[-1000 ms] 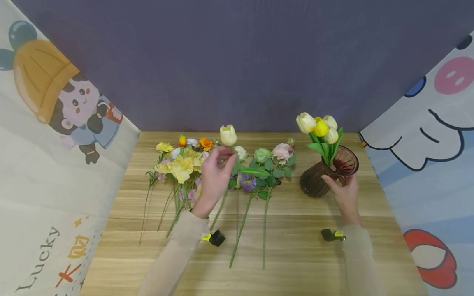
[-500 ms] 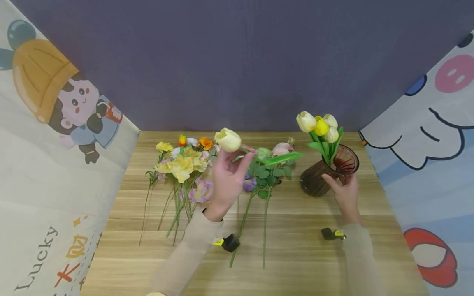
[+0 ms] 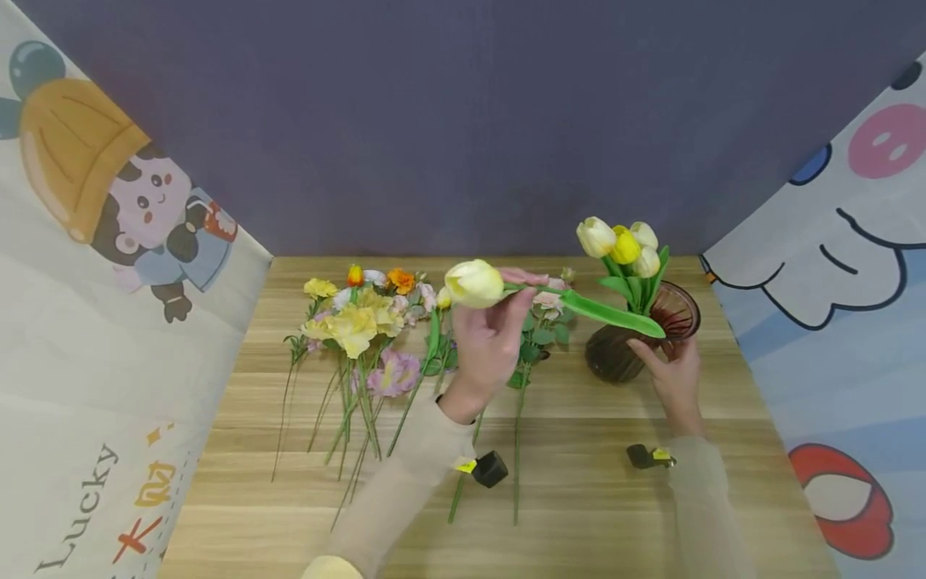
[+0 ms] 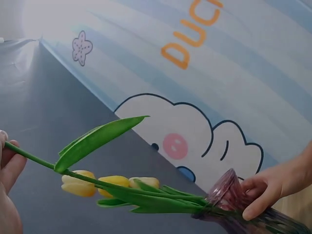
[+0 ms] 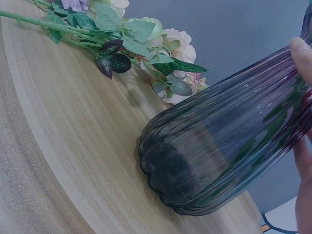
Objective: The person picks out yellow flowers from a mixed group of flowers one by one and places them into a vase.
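Note:
My left hand [image 3: 483,354] pinches the stem of a cream tulip [image 3: 473,283] just below its bloom. The tulip lies nearly level, bloom to the left; its long green leaf [image 3: 615,315] overlaps the vase mouth in the head view. In the left wrist view its stem [image 4: 34,158] slopes towards the vase; where the stem ends is hard to tell. My right hand [image 3: 674,382] grips the ribbed purple-brown glass vase [image 3: 613,354] near its rim. That vase leans, its base close to the tabletop in the right wrist view. White and yellow tulips [image 3: 625,245] stand in it.
Left of the vase, loose flowers lie on the wooden table [image 3: 579,466]: yellow blooms [image 3: 354,326], a lilac flower [image 3: 394,374], and pink roses [image 5: 178,48] with leafy stems. A dark panel [image 3: 463,129] rises behind, with printed cloth walls on both sides.
My left hand has moved right towards the vase, and the tulip has turned from upright to nearly level. The right hand and vase have stayed almost still.

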`<state>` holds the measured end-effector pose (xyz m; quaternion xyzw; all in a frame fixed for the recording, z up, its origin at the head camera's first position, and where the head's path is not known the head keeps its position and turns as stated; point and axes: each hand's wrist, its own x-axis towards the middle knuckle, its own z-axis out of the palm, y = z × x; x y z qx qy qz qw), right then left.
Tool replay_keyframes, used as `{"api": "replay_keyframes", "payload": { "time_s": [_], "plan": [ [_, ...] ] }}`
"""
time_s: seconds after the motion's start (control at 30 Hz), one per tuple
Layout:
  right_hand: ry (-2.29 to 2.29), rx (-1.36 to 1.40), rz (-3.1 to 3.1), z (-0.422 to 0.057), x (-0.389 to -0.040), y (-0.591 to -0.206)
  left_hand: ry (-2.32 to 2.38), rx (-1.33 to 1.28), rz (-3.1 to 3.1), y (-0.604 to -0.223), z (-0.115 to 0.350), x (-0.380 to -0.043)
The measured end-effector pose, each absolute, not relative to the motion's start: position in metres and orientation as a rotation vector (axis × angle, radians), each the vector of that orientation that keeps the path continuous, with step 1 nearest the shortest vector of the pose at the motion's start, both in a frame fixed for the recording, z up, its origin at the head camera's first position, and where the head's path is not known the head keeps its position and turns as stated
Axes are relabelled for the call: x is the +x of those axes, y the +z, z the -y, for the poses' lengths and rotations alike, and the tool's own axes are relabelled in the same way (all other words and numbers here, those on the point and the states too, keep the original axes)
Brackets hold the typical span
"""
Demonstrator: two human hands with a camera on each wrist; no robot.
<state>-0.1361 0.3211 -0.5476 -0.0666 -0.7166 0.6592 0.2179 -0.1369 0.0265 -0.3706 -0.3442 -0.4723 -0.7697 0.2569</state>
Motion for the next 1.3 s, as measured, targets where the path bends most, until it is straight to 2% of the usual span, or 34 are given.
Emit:
{"api": "replay_keyframes", "payload": {
  "time_s": [0.83, 1.3],
  "plan": [
    [1.841, -0.206, 1.986, -0.319, -0.135, -0.547, -2.079, -0.955, 1.689, -0.394, -0.069, -0.154],
    [1.882, -0.157, 1.923, -0.322, -0.137, -0.55, -1.977, -0.733, 2.21, -0.43, -0.094, -0.149]
  ]
}}
